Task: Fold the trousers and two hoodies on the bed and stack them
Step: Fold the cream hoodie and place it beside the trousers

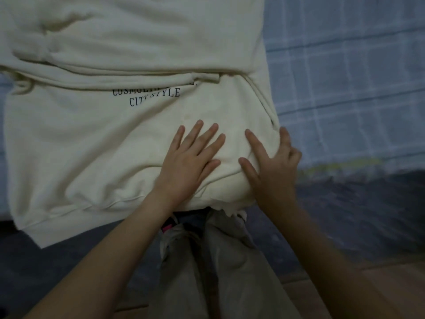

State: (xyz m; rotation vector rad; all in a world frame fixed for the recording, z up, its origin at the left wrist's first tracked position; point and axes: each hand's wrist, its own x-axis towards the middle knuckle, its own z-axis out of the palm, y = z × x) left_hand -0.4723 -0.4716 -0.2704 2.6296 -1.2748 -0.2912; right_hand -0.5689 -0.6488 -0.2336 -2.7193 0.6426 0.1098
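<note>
A cream-coloured fleece hoodie (96, 139) with dark printed lettering (154, 96) is lying front-up on the bed's pale blue checked sheet (356, 77) and is filling most of the upper left of the view. One of its sleeves (115, 75) is lying folded across the chest, partly covering the top line of the print.

The left hand (190, 157) is pressing flat on the lower front of the hoodie, with its fingers straight and spread. The right hand (273, 164) is sitting just beside it at the garment's right edge. Its thumb and forefinger are lying on top of the cloth while the other fingers are curling round the side, so it is holding that edge.

The ribbed hem (57, 215) is hanging over the near edge of the bed, above the dark blue-grey side of the bed (345, 203). To the right of the hoodie the checked sheet is lying bare to the frame edge.

Pale grey trouser legs (230, 261) are showing below the hem, between the forearms, and whether they are being worn cannot be told. A small pink item (166, 227) is peeking out at their top. A strip of wooden floor (391, 284) is showing at lower right.
</note>
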